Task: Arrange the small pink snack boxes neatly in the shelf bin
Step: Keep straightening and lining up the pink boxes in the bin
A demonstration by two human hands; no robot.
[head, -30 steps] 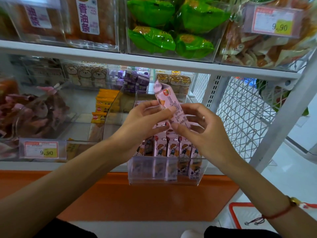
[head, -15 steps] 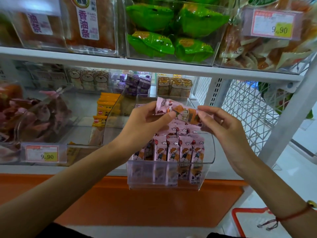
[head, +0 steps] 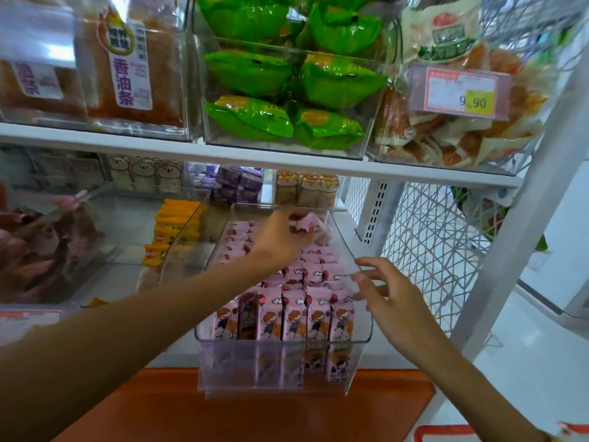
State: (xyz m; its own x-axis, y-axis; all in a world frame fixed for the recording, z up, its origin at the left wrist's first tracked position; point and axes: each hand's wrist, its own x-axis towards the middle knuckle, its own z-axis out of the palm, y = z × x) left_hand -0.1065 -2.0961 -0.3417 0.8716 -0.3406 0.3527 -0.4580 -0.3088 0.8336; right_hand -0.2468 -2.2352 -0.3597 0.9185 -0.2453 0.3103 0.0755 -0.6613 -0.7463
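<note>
Reaching deeper now, the left hand is carrying the pink box, pinched, toward the bin's twelve o'clock end; the right hand has let go, fingers apart.

Green snack packets fill a clear bin on the upper shelf, left of a 9.90 price tag. Orange packets stand lower left; a white wire mesh panel stands right.
</note>
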